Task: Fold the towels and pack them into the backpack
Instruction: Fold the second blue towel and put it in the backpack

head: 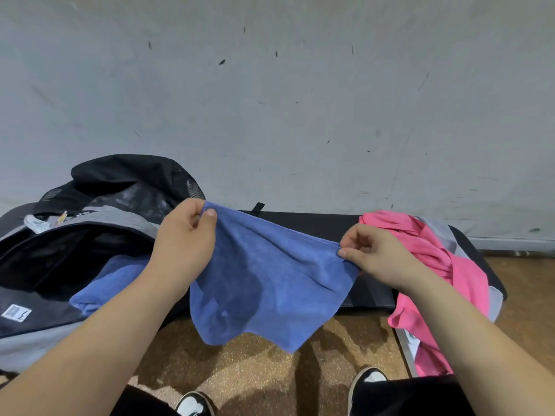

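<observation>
My left hand (183, 241) and right hand (375, 256) each pinch a top corner of the blue towel (270, 280), holding it stretched between them.
It hangs from my fingers in front of the bench (315, 223), over its front edge. The open backpack (120, 217) sits at the bench's left end with a second blue towel (111, 280) inside. A pink towel (435, 259) is heaped at the right end.

You face a scuffed grey wall (270, 85); a black bench (315, 223) sits against it, with speckled brown floor (255, 370) under your black-and-white shoes (195, 404).
</observation>
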